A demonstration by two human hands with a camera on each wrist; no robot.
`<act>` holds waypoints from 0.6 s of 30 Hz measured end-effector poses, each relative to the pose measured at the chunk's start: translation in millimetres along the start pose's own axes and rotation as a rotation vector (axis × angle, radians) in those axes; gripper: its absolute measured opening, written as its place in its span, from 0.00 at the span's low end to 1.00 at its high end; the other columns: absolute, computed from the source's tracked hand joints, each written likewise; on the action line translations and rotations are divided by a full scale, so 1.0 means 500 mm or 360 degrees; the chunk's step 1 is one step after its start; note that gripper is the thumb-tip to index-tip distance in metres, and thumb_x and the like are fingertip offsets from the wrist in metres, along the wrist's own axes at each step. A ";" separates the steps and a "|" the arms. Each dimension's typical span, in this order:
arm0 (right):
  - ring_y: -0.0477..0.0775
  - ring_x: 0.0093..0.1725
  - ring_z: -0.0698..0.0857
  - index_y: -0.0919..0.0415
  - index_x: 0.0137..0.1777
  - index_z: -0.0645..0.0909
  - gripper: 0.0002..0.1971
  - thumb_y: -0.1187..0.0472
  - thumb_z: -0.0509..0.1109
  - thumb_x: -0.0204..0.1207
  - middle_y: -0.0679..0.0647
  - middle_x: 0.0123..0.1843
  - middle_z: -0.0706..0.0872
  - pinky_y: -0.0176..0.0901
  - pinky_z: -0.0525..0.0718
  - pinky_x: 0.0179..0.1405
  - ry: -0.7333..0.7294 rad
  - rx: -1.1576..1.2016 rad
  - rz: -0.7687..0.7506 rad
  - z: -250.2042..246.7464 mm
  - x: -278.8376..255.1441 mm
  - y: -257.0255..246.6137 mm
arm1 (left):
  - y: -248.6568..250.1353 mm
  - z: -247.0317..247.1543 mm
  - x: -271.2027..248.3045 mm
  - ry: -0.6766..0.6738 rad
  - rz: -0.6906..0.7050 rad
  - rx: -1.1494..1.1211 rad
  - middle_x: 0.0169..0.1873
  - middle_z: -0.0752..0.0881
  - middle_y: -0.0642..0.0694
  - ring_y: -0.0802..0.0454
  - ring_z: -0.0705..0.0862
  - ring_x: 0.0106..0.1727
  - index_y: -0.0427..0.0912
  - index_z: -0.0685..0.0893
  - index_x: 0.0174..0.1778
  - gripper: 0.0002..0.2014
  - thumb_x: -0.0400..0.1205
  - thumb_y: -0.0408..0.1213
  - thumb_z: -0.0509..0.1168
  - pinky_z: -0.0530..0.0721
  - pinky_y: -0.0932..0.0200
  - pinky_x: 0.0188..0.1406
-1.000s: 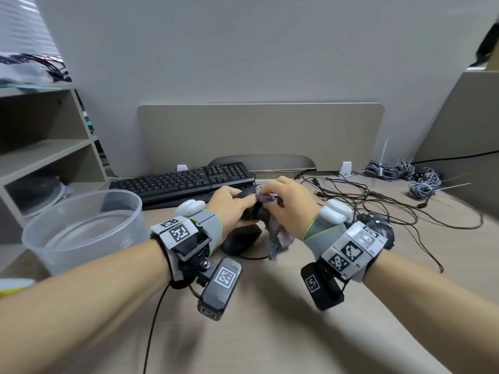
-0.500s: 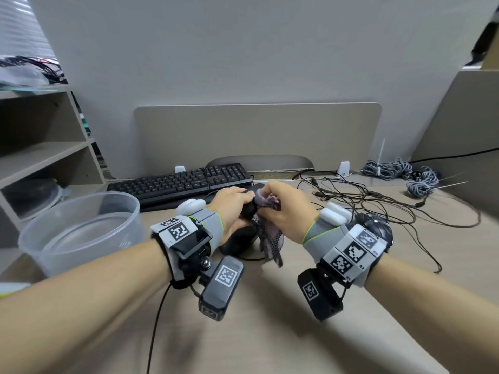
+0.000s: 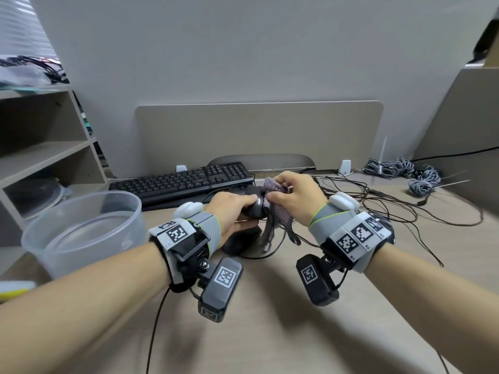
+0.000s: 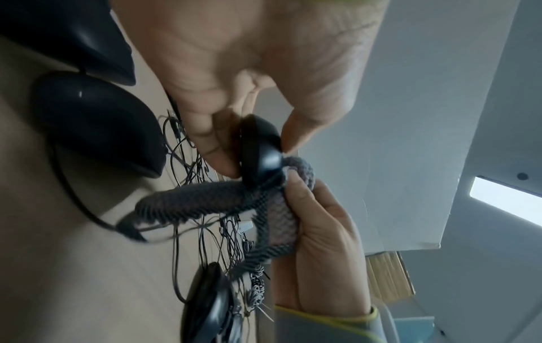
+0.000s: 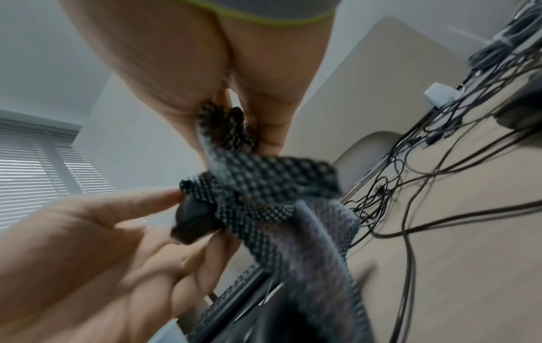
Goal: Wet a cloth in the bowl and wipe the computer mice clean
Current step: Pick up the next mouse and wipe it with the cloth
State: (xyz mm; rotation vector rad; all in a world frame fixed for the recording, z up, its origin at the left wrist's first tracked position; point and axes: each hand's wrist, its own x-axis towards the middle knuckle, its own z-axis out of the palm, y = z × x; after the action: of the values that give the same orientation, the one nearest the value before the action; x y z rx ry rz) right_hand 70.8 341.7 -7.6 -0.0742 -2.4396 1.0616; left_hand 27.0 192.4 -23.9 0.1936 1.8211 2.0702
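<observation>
From the head view, the left hand (image 3: 232, 209) grips a glossy black mouse (image 3: 255, 209) lifted off the worktop (image 3: 270, 333), fingers curled over its top. The right hand (image 3: 294, 195) pinches a grey knitted cloth (image 3: 272, 190) against the mouse's end; the cloth's loose tail hangs down toward the desk. Under the left hand a second mouse (image 3: 240, 240) lies flat on the worktop. A clear plastic bowl (image 3: 81, 230) stands by the left edge, well apart from the hands, and a black keyboard (image 3: 183, 179) sits along the back edge. A tangle of thin cables (image 3: 378, 206) spreads toward the right back corner; the near part of the worktop lies bare

From the left wrist view, thumb and fingers of the left hand (image 4: 249, 69) clasp the smooth rounded mouse (image 4: 261, 153), and the ribbed cloth (image 4: 275, 208) wraps its tip, held in the right hand (image 4: 322, 232). A third mouse (image 4: 205, 301) lies beside the cables

From the right wrist view, blurred, the right hand (image 5: 205, 69) bunches the open-weave cloth (image 5: 264, 185) over the mouse (image 5: 193, 222)
</observation>
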 end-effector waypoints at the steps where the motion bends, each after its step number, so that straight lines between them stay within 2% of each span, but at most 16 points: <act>1: 0.54 0.39 0.81 0.58 0.44 0.85 0.08 0.61 0.76 0.64 0.53 0.37 0.85 0.47 0.79 0.46 -0.0029 0.0011 -0.0029 0.000 -0.003 -0.002 | 0.003 0.002 -0.001 -0.0004 -0.0031 -0.0043 0.44 0.83 0.36 0.43 0.84 0.43 0.32 0.82 0.47 0.04 0.83 0.28 0.62 0.88 0.47 0.42; 3: 0.51 0.42 0.80 0.56 0.48 0.86 0.10 0.62 0.73 0.66 0.53 0.42 0.87 0.47 0.79 0.48 -0.0104 -0.0028 -0.0118 0.006 -0.013 -0.010 | 0.008 0.006 0.002 0.0001 -0.0130 -0.0137 0.47 0.84 0.37 0.44 0.83 0.44 0.36 0.82 0.55 0.10 0.84 0.28 0.57 0.87 0.45 0.41; 5: 0.52 0.47 0.80 0.55 0.55 0.85 0.18 0.61 0.67 0.63 0.56 0.50 0.86 0.46 0.78 0.52 -0.0202 -0.0022 -0.0171 0.010 -0.018 -0.011 | 0.014 0.009 0.008 0.0042 -0.0221 -0.0172 0.52 0.85 0.38 0.43 0.84 0.46 0.37 0.82 0.62 0.15 0.85 0.35 0.55 0.84 0.48 0.39; 7: 0.53 0.51 0.80 0.56 0.58 0.83 0.22 0.64 0.64 0.62 0.56 0.53 0.83 0.42 0.76 0.52 -0.0271 -0.0020 -0.0223 0.009 -0.022 -0.008 | 0.017 0.010 0.015 0.0104 -0.0198 -0.0115 0.51 0.87 0.40 0.43 0.85 0.47 0.42 0.83 0.57 0.14 0.88 0.44 0.55 0.82 0.50 0.38; 10: 0.52 0.45 0.77 0.57 0.52 0.83 0.15 0.68 0.68 0.65 0.51 0.45 0.79 0.37 0.69 0.45 -0.0212 -0.0198 -0.0361 0.011 -0.028 -0.007 | 0.013 0.014 0.020 0.0134 -0.0071 0.0014 0.50 0.87 0.40 0.45 0.85 0.43 0.43 0.81 0.52 0.12 0.89 0.43 0.54 0.84 0.50 0.38; 12: 0.54 0.44 0.79 0.57 0.51 0.83 0.14 0.65 0.73 0.64 0.50 0.42 0.82 0.41 0.75 0.47 -0.0145 -0.0149 -0.0318 0.016 -0.029 -0.001 | 0.008 0.019 0.016 0.0112 -0.0067 0.0038 0.51 0.86 0.38 0.44 0.86 0.43 0.42 0.81 0.55 0.12 0.89 0.42 0.54 0.86 0.48 0.42; 13: 0.55 0.42 0.80 0.55 0.50 0.82 0.14 0.63 0.74 0.63 0.47 0.39 0.82 0.47 0.80 0.48 -0.0109 -0.0056 -0.0259 0.017 -0.027 0.004 | 0.006 0.021 0.013 0.0098 -0.0075 0.0042 0.51 0.86 0.37 0.44 0.86 0.42 0.41 0.80 0.56 0.12 0.89 0.41 0.54 0.87 0.49 0.40; 15: 0.56 0.36 0.80 0.50 0.44 0.77 0.12 0.61 0.74 0.61 0.45 0.32 0.79 0.56 0.84 0.42 -0.0009 0.0057 -0.0090 0.009 -0.014 0.013 | 0.006 0.023 0.008 0.0087 -0.0082 0.0045 0.45 0.84 0.38 0.45 0.83 0.35 0.42 0.78 0.54 0.10 0.89 0.42 0.53 0.83 0.59 0.25; 16: 0.57 0.33 0.79 0.49 0.41 0.75 0.12 0.62 0.74 0.62 0.47 0.30 0.78 0.55 0.83 0.38 0.0038 0.0063 -0.0019 0.003 -0.008 0.018 | 0.008 0.023 0.007 0.0086 -0.0081 0.0041 0.41 0.83 0.38 0.45 0.81 0.31 0.42 0.77 0.52 0.10 0.89 0.42 0.53 0.79 0.62 0.21; 18: 0.56 0.32 0.76 0.52 0.39 0.75 0.11 0.64 0.74 0.65 0.52 0.30 0.78 0.47 0.78 0.35 0.0098 -0.0029 -0.0010 0.000 -0.005 0.022 | 0.013 0.021 0.008 0.0093 -0.0068 0.0039 0.37 0.82 0.38 0.45 0.80 0.28 0.42 0.76 0.50 0.10 0.90 0.42 0.53 0.76 0.64 0.19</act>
State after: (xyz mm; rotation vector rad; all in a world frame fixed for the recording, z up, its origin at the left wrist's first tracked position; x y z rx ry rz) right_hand 71.7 348.7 -16.5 -0.1034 -2.3930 1.0192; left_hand 26.0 203.1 -16.3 0.1006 1.8686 2.0454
